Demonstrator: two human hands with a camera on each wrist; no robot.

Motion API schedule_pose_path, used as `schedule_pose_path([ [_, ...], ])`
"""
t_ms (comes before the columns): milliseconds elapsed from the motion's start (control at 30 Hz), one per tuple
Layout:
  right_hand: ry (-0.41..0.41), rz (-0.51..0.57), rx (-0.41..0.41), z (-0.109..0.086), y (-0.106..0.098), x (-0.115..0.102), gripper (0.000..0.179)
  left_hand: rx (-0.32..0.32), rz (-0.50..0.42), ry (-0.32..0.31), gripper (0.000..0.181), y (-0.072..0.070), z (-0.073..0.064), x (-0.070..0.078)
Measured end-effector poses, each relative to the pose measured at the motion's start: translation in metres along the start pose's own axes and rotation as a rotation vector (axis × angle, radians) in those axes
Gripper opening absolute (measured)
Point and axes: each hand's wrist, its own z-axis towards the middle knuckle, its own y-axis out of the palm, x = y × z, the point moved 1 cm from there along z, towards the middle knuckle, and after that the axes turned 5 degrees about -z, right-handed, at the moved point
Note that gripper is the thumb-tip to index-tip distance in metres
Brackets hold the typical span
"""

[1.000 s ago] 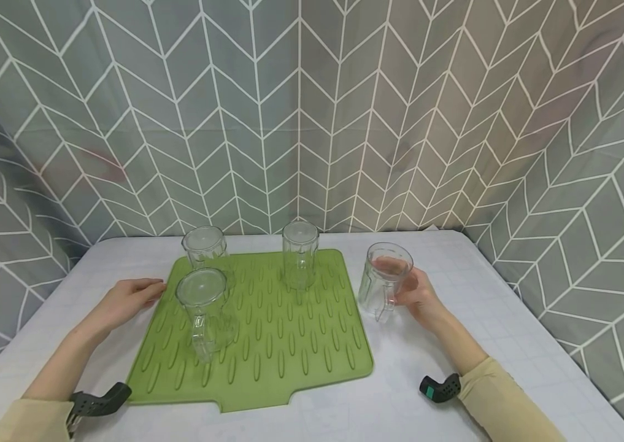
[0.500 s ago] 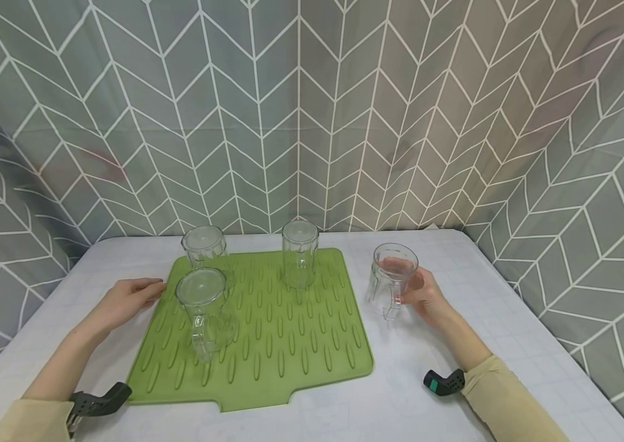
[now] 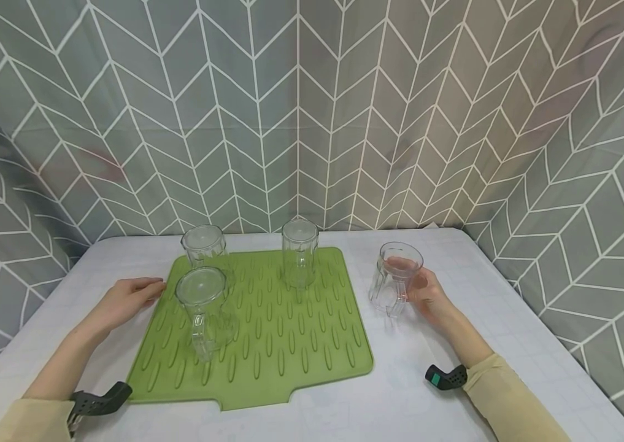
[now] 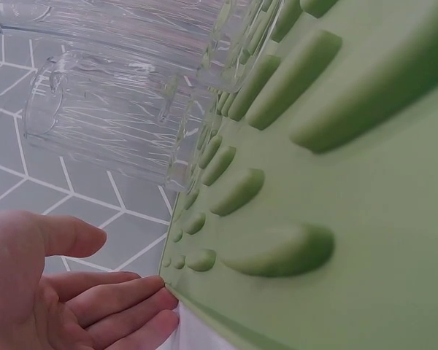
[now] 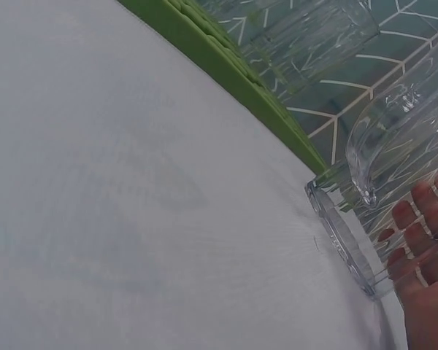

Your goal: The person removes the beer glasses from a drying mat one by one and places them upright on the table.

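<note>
On the white table to the right of the green ribbed mat [image 3: 259, 387], my right hand [image 3: 429, 296] grips a clear glass mug [image 3: 386, 293] from its right side. The right wrist view has the fingers [image 5: 420, 244] seen through the glass of that mug [image 5: 394, 175], the handle facing the camera and its lower end close to the table. My left hand [image 3: 128, 302] rests beside the mat's left edge, fingers loosely extended. In the left wrist view its fingertips [image 4: 160, 321] lie right at the mat's corner, with nothing in the palm.
Three more clear mugs stand on the mat: one at front left [image 3: 207, 319], one at back left [image 3: 204, 245], one at back centre [image 3: 299, 258]. A grey patterned curtain [image 3: 300, 123] hangs behind the white table [image 3: 334, 411].
My right hand has shifted a little to the right with the mug, away from the mat. My left hand and the mugs on the mat have stayed in place.
</note>
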Motion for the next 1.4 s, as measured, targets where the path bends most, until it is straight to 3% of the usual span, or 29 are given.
schedule_pose_path([
  [667,0.070,-0.060,0.125,-0.003,0.000,0.001,0.065,0.005,0.027,-0.003,0.064,0.000,-0.001,-0.001],
  [833,0.055,-0.064,0.152,-0.002,-0.002,0.000,0.066,0.011,0.032,0.003,0.064,0.000,-0.001,-0.001],
  [1233,0.012,-0.008,0.201,-0.004,-0.022,0.003,0.064,0.020,0.002,0.022,0.061,0.000,0.000,-0.005],
  [1400,0.014,0.009,0.209,-0.007,-0.032,0.002,0.063,0.028,-0.013,-0.001,0.063,0.000,0.003,-0.011],
])
